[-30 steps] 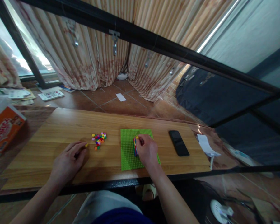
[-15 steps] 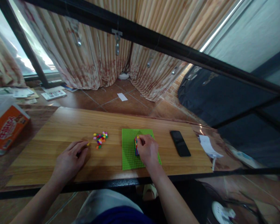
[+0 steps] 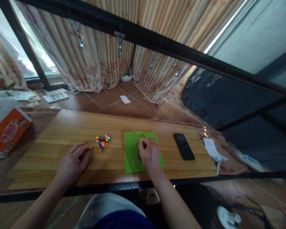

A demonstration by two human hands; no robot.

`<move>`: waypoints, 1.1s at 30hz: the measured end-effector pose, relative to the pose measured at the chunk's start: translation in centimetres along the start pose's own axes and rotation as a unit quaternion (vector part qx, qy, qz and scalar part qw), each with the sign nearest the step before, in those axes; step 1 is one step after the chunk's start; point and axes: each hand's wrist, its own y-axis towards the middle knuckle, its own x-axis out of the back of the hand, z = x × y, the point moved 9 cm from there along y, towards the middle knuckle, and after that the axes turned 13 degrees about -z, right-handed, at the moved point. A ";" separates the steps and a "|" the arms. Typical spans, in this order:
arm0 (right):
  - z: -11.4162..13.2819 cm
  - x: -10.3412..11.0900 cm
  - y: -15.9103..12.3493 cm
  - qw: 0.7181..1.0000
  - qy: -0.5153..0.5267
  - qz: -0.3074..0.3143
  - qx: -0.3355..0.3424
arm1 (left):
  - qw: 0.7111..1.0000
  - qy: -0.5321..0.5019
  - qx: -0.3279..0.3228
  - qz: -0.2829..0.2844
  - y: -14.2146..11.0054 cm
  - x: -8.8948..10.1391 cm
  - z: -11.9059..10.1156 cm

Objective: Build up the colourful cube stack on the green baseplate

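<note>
My left hand (image 3: 72, 163) rests on the wooden table with its fingers closed on a small yellow toy brick (image 3: 90, 147). Just beyond its fingertips lies a loose pile of small multicoloured bricks (image 3: 103, 143). Over the green studded baseplate (image 3: 131, 159), my right hand (image 3: 150, 154) is pinched at the top of a low built row of coloured bricks (image 3: 139, 152). A bit of yellow brick (image 3: 140, 140) shows at its fingertips. The palm and fingers cover much of the built row.
A black phone (image 3: 184, 146) lies right of the baseplate on the wooden table (image 3: 85, 122). An orange-labelled plastic tub (image 3: 10, 130) stands at the far left. A black metal bar (image 3: 157, 39) crosses above the table, and white paper (image 3: 213, 149) lies past its right end.
My right hand has shifted very slightly left over the built bricks. My left hand stays in place with the yellow brick.
</note>
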 end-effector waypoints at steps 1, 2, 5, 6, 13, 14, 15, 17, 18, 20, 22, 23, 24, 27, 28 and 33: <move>0.1 0.0 0.0 1.000 0.000 -0.003 0.004 | 1.000 0.000 0.000 -0.001 0.0 0.0 0.0; 0.2 0.1 -0.1 1.000 0.001 -0.006 0.008 | 1.000 0.000 0.000 -0.003 0.0 0.0 0.1; 0.2 0.3 -0.1 1.000 0.008 -0.012 0.016 | 1.000 -0.001 -0.002 -0.005 -0.1 -0.1 0.1; 0.2 0.4 -0.2 1.000 0.012 -0.012 0.017 | 1.000 -0.002 -0.002 -0.004 -0.1 -0.1 0.2; 2.1 2.2 -1.4 0.995 0.076 -0.062 0.028 | 1.000 -0.012 -0.003 -0.004 -0.2 -0.1 -0.1; 3.0 2.1 -1.8 0.993 0.095 -0.058 0.041 | 1.000 -0.012 -0.002 -0.007 -0.2 0.0 -0.2; 4.0 1.7 -2.2 0.991 0.114 -0.045 0.054 | 1.000 -0.011 -0.002 -0.009 -0.2 0.0 -0.2; 5.9 0.2 -3.2 0.986 0.147 0.003 0.075 | 1.000 -0.009 0.000 -0.013 -0.2 0.1 -0.2; 6.8 -0.7 -3.7 0.984 0.156 0.032 0.081 | 1.000 -0.009 0.000 -0.014 -0.2 0.1 -0.2; 8.1 -2.9 -4.5 0.979 0.161 0.086 0.090 | 1.000 -0.013 -0.001 -0.015 -0.2 0.1 -0.2; 9.1 -5.1 -5.0 0.975 0.152 0.128 0.098 | 1.000 -0.017 -0.003 -0.017 -0.2 0.1 -0.2; 9.5 -6.1 -5.0 0.974 0.145 0.144 0.102 | 1.000 -0.019 -0.004 -0.018 -0.2 0.1 -0.2; 9.9 -7.0 -4.9 0.972 0.139 0.155 0.106 | 1.000 -0.021 -0.005 -0.017 -0.2 0.1 -0.3; 11.1 -9.5 -3.8 0.968 0.125 0.175 0.130 | 1.000 -0.026 -0.012 -0.013 -0.2 0.0 -0.4; 11.5 -10.2 -3.4 0.966 0.122 0.181 0.139 | 0.999 -0.030 -0.016 -0.012 -0.1 0.0 -0.4; 13.5 -13.6 -3.4 0.941 0.105 0.246 0.208 | 0.999 -0.045 -0.027 -0.015 -0.1 0.2 -0.8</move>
